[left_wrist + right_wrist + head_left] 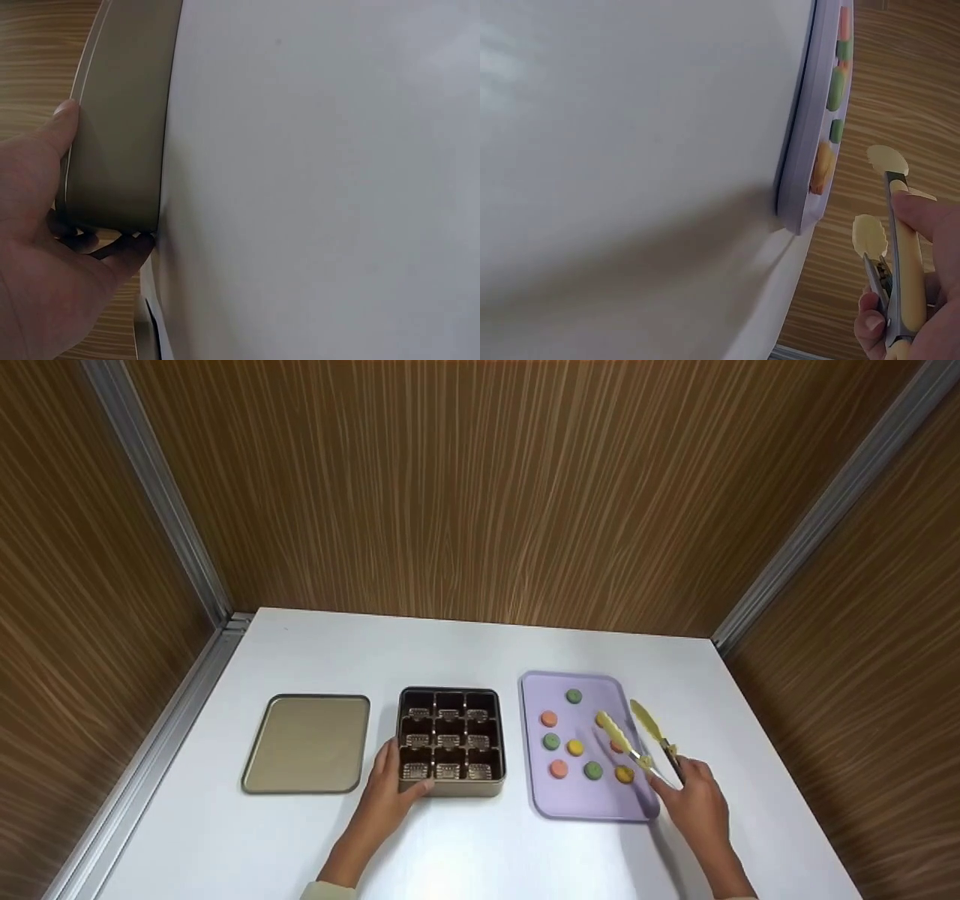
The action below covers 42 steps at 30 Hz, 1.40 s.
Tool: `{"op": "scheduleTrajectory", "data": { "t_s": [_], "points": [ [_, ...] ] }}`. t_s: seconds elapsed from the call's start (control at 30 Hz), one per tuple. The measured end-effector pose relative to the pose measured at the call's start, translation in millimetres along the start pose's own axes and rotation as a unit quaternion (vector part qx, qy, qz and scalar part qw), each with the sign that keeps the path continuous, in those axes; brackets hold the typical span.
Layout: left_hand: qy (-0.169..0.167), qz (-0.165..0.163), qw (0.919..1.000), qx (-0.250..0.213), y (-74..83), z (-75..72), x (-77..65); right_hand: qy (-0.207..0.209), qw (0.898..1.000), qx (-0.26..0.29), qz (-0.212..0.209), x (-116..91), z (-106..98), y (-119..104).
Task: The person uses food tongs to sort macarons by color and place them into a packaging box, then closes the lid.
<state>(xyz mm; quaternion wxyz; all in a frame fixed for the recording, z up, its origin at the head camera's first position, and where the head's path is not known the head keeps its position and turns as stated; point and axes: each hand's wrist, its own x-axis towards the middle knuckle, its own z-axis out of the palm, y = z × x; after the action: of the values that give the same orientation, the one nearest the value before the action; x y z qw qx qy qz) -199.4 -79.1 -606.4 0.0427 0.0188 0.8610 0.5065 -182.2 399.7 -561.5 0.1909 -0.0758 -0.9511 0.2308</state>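
My left hand (385, 789) grips the near left corner of a square tin box (466, 788), thumb on its front wall and fingers along its left side. A brown insert (448, 726) divides the box into several compartments. In the left wrist view, the thumb and fingertips touch the gold-coloured wall (124, 127). My right hand (699, 801) holds a pair of tongs (664, 739) with cream tips, their arms spread apart. One tip hovers over the right side of a purple tray (555, 802). Several small macarons, such as a green macaron (574, 696) and a yellow macaron (575, 748), lie on that tray.
A flat gold-coloured lid (306, 744) lies left of the box on the white table (450, 855). Wood-patterned panels (435, 495) close off the back and both sides, with a metal rail (150, 487) along the left corner.
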Motion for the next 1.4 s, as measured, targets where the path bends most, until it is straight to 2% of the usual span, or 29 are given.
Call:
{"op": "scheduleTrajectory", "data": {
  "t_s": [0.17,0.33,0.8,1.4],
  "points": [
    [0.004,0.01,0.9999,0.0,-0.2,-0.1,-0.6,-0.042,0.999,-0.007,0.006,4.9,0.7,-4.6],
    [0.007,0.016,0.9998,-0.004,-0.5,-0.2,-0.8,-0.061,0.998,-0.014,0.002,7.8,3.4,-6.9],
    [0.007,0.013,0.9999,-0.007,0.0,-0.4,-0.7,-0.073,0.997,-0.024,0.003,15.6,11.1,-7.4],
    [0.013,0.014,0.9998,-0.006,-1.0,0.4,-1.4,-0.093,0.995,-0.026,0.019,16.6,8.8,-11.8]
  ]
}}
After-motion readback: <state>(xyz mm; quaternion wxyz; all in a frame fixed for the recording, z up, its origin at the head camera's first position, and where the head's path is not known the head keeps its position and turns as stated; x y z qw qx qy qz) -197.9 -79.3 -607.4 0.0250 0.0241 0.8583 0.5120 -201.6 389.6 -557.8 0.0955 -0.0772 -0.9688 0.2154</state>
